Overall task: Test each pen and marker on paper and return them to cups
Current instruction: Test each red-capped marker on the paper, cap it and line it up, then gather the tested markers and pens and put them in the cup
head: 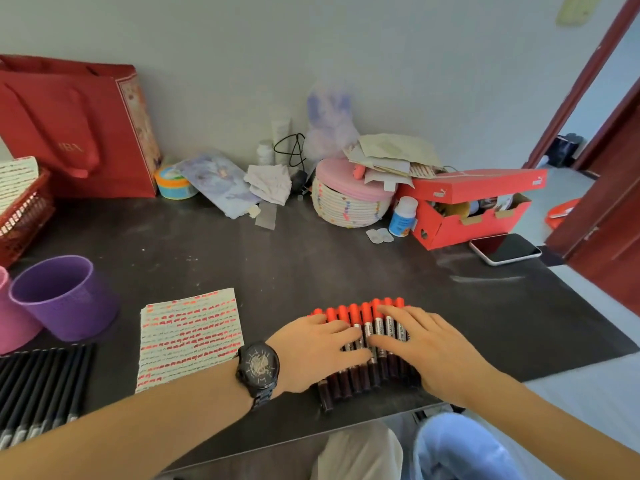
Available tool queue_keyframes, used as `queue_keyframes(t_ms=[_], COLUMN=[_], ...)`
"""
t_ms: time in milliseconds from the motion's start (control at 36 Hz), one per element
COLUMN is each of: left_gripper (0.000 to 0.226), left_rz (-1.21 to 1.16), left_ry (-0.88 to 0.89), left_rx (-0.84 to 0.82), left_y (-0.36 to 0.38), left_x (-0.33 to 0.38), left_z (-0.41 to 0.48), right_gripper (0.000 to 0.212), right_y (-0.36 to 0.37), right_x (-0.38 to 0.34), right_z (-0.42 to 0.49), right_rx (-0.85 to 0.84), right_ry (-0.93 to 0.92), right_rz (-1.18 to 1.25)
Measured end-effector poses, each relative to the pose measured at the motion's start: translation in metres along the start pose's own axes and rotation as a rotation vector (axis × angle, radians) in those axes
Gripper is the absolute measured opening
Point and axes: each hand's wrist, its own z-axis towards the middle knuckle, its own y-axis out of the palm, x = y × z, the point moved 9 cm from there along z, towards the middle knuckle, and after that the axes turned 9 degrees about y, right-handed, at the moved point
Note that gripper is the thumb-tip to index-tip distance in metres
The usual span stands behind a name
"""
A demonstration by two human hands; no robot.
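Left hand (318,355), right hand (427,348) on markers (354,315) by edge (346,428)

1. A plain pale grey painted wall (415,46) is running behind the desk and is taking soft, even light.
2. A dark charcoal matte tabletop (242,258) is butting against that wall and is carrying pale scuffs and dust marks.
3. A dark red-brown wooden door frame (583,74) is standing at the right, opening onto a brighter room.
4. A matching red-brown panelled door leaf (613,202) is hanging open just beside the tabletop's right end.
5. A pale grey smooth floor (588,393) is showing right of the tabletop.
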Motion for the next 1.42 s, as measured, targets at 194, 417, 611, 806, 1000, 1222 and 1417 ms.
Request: queue_keyframes(t_ms=[194, 417, 611, 806, 1000, 1222, 1417], left_gripper=[0.052, 0.045, 0.041, 0.047, 0.035, 0.041, 0.029], left_rz=[0.096, 0.297, 0.309, 0.296, 0.305, 0.048, -0.628], left_ry=[0.0, 0.055, 0.068, 0.096, 0.048, -0.197, -0.682], left_rx=[-0.04, -0.08, -0.02, -0.11, -0.04, 0.064, 0.503], left_y=[-0.009, -0.005, -0.008, -0.003, -0.011, -0.001, -0.022], left_x=[-0.006, -0.008, -0.008, -0.025, -0.039, -0.06, -0.102], left_z=[0.002, -0.001, -0.007, -0.003, -0.014, -0.026, -0.064], right_gripper=[0.099, 0.094, 0.09, 0.096, 0.073, 0.046, 0.022], right_y=[-0.006, 0.005, 0.01, 0.014, 0.009, 0.004, 0.007], right_x=[-0.01, -0.013, -0.016, -0.015, -0.025, -0.014, 0.025], right_z=[0.011, 0.025, 0.026, 0.033, 0.047, 0.065, 0.061], right_rx=[0.01, -0.059, -0.036, -0.057, -0.07, -0.093, -0.092], right_ry=[-0.037, -0.044, -0.068, -0.085, -0.148, -0.096, 0.198], right_rz=[-0.027, 0.004, -0.034, -0.112, -0.208, -0.122, 0.296])
